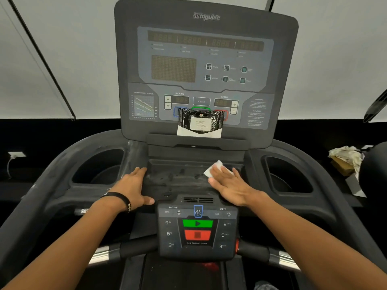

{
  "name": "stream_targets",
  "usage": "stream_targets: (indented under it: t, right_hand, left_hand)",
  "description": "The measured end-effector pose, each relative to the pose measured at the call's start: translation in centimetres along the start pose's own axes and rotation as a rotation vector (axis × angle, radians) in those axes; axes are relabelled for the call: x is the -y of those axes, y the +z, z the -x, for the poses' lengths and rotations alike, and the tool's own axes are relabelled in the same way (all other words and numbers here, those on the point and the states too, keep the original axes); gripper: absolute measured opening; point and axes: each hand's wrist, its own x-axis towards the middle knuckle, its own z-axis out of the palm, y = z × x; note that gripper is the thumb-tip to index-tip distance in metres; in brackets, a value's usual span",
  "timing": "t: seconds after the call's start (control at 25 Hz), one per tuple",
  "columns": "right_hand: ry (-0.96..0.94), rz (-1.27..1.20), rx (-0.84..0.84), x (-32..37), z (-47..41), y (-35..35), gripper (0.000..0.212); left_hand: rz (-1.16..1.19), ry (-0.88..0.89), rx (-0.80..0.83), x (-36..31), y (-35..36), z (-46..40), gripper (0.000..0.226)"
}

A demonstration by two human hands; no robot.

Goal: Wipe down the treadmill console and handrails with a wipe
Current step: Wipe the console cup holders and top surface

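The dark treadmill console [206, 59] fills the upper middle of the head view. Below it lies a shallow, dusty tray [180, 176]. My right hand [228, 185] lies flat with straight fingers on the tray's right part and presses a white wipe [212, 168] under its fingertips. My left hand [134, 186], a black band on its wrist, rests flat on the tray's left edge and holds nothing. A black packet of wipes [200, 123] leans on the console's ledge. Padded handrails [37, 185] curve down both sides, and chrome grip bars [282, 259] run at the bottom.
Deep cup holders sit left [98, 167] and right [288, 174] of the tray. A lower control pad [198, 229] with green and red buttons lies between my forearms. Crumpled paper and a brown box [345, 160] rest at the far right. A wall socket [15, 154] is far left.
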Motion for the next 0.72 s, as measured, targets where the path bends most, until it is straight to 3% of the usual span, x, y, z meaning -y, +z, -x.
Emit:
stream_targets:
  t: [0.2, 0.4, 0.6, 0.72]
  right_hand:
    - [-0.209, 0.089, 0.223, 3.9, -5.1, -0.7, 0.066]
    - [-0.367, 0.126, 0.271, 8.8, -8.8, 0.0, 0.065]
    - [-0.315, 0.124, 0.205, -0.4, -4.4, -2.3, 0.061]
    - [-0.175, 0.285, 0.165, -6.4, -0.1, -3.6, 0.066]
  left_hand:
    - [-0.076, 0.004, 0.038, -0.4, -0.3, -0.9, 0.126]
    - [-0.039, -0.026, 0.006, -0.2, -0.2, -0.8, 0.127]
    - [-0.059, -0.05, 0.02, -0.1, -0.2, -0.9, 0.13]
    - [-0.09, -0.051, 0.037, -0.7, -0.4, -1.0, 0.129]
